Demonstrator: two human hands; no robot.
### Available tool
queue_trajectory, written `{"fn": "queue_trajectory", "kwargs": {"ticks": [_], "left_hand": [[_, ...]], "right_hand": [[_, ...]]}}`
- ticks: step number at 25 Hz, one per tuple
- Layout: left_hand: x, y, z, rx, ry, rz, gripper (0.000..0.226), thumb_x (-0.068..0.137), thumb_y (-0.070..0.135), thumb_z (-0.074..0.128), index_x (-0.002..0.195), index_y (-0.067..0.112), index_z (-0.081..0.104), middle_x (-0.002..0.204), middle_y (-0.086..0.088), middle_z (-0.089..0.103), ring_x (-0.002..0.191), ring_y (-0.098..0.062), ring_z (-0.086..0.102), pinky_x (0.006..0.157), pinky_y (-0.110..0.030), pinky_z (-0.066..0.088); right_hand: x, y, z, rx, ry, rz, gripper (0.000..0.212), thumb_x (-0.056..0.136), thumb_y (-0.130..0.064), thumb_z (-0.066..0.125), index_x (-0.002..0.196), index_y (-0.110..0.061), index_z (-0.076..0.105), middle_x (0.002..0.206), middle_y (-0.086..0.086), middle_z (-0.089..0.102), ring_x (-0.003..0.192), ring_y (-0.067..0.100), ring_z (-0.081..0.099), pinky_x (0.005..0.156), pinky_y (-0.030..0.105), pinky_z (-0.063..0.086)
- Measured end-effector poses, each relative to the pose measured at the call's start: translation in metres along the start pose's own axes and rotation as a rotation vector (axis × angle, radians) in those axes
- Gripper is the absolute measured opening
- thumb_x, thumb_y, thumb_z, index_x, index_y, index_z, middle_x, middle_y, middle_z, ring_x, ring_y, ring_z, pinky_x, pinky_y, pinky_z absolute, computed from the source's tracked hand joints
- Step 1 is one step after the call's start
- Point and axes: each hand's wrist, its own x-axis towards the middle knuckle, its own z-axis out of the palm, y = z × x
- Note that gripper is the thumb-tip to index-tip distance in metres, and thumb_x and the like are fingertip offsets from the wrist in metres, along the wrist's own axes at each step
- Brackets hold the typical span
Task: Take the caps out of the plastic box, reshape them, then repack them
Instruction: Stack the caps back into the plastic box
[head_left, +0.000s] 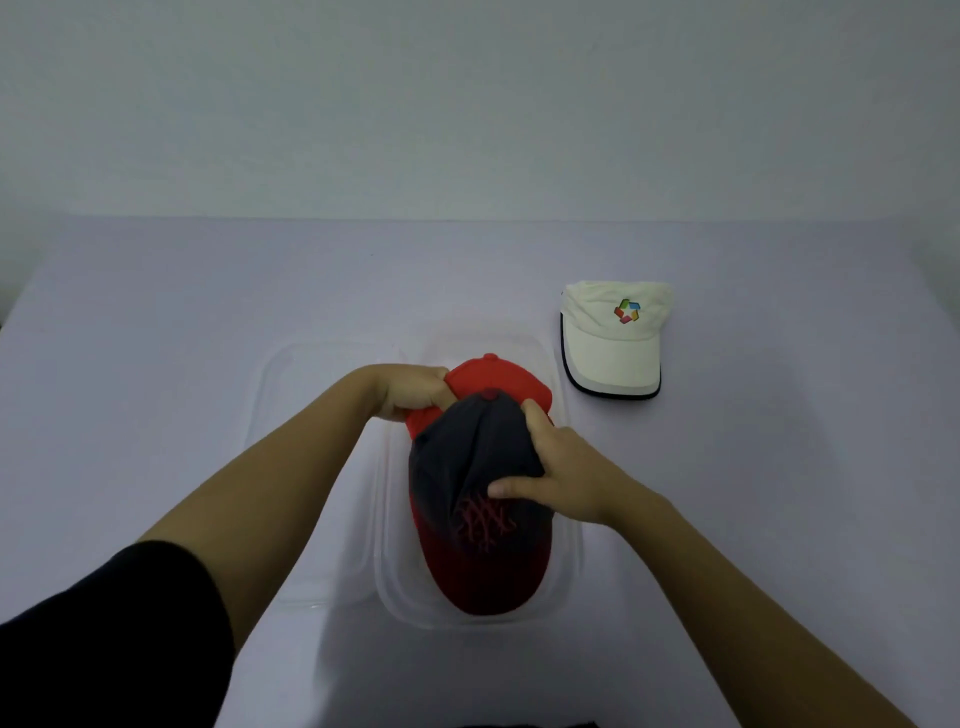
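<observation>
A clear plastic box (563, 566) sits at the centre of the table. Inside it lies a dark grey cap with a red brim (467, 467), brim toward me. Behind and partly under it is a red cap (498, 376). My left hand (410, 392) grips the left edge of the red cap. My right hand (556, 467) holds the crown of the dark cap, thumb across its front and fingers curled over the top. A white cap (613, 338) with a coloured logo lies on the table to the right of the box.
A clear lid (291, 415) lies flat just left of the box. The table (156, 364) is covered in pale lilac cloth and ends at a plain wall behind.
</observation>
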Motion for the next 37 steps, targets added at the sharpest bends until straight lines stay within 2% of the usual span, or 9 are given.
{"fn": "queue_trajectory", "kwargs": {"ticks": [7,10,12,15,18,24,30,34,37], "left_hand": [[0.016,-0.007,0.000,0.037,0.112,-0.100,0.037,0.077,0.006,0.062,0.114,0.008,0.058,0.110,-0.014,0.063,0.096,-0.029,0.064,0.088,-0.041,0.055],[0.013,-0.004,-0.001,0.113,0.264,-0.088,0.072,0.080,0.006,0.066,0.140,0.020,0.028,0.127,-0.013,0.050,0.113,-0.030,0.054,0.099,-0.044,0.047],[0.005,-0.001,0.000,0.154,0.404,-0.027,0.076,0.083,0.009,0.063,0.143,0.027,0.020,0.132,-0.014,0.046,0.116,-0.030,0.051,0.102,-0.044,0.044],[-0.010,-0.003,0.015,0.188,0.577,0.094,0.053,0.095,0.031,0.047,0.144,0.024,0.028,0.147,-0.008,0.035,0.132,-0.026,0.039,0.109,-0.038,0.035],[-0.018,-0.022,0.036,0.225,0.606,0.136,0.066,0.091,0.049,0.047,0.147,0.024,0.023,0.155,-0.002,0.022,0.142,-0.022,0.026,0.115,-0.040,0.028],[-0.024,-0.039,0.057,-0.024,0.653,0.198,0.092,0.074,0.036,0.074,0.146,0.029,0.017,0.150,-0.001,0.023,0.134,-0.021,0.034,0.108,-0.043,0.039],[-0.027,-0.039,0.069,-0.043,0.666,0.190,0.088,0.077,0.034,0.072,0.145,0.033,0.015,0.143,-0.003,0.021,0.127,-0.025,0.038,0.104,-0.039,0.043],[-0.032,-0.038,0.068,0.000,0.638,0.202,0.088,0.080,0.033,0.070,0.145,0.034,0.012,0.140,-0.001,0.019,0.127,-0.024,0.036,0.105,-0.036,0.040],[-0.034,-0.040,0.066,0.036,0.655,0.192,0.090,0.080,0.035,0.070,0.146,0.033,0.010,0.138,-0.001,0.018,0.120,-0.019,0.035,0.104,-0.034,0.039]], "right_hand": [[0.024,0.020,0.003,0.010,-0.126,0.166,0.074,0.078,-0.039,0.071,0.128,-0.014,0.021,0.123,0.009,0.052,0.107,0.023,0.056,0.086,0.035,0.053],[0.030,0.027,0.010,0.017,-0.121,0.220,0.085,0.076,-0.042,0.072,0.135,-0.012,0.018,0.130,0.011,0.049,0.112,0.025,0.053,0.091,0.036,0.051],[0.030,0.027,0.015,0.004,-0.036,0.225,0.087,0.073,-0.043,0.075,0.134,-0.012,0.022,0.133,0.010,0.041,0.114,0.021,0.049,0.094,0.033,0.048],[0.030,0.027,0.020,0.029,0.094,0.236,0.095,0.065,-0.044,0.081,0.134,-0.014,0.022,0.137,0.007,0.021,0.118,0.016,0.035,0.102,0.030,0.038],[0.033,0.030,0.024,0.184,0.062,0.262,0.108,0.055,-0.044,0.085,0.134,-0.025,0.015,0.139,0.003,0.022,0.129,0.020,0.033,0.108,0.040,0.037],[0.034,0.036,0.025,0.253,0.134,0.263,0.101,0.046,-0.027,0.092,0.115,-0.026,0.019,0.124,0.000,0.026,0.120,0.020,0.035,0.098,0.035,0.044],[0.039,0.035,0.016,0.259,0.015,0.253,0.134,0.027,-0.041,0.092,0.124,-0.055,0.001,0.139,0.002,0.031,0.128,0.024,0.038,0.102,0.048,0.044],[0.037,0.030,-0.004,0.183,-0.025,0.227,0.128,0.034,-0.030,0.092,0.125,-0.045,0.003,0.133,0.009,0.037,0.121,0.026,0.045,0.098,0.044,0.048],[0.033,0.022,-0.019,-0.102,-0.010,0.199,0.119,0.042,-0.029,0.093,0.129,-0.036,0.011,0.119,0.010,0.046,0.113,0.025,0.045,0.092,0.043,0.048]]}}
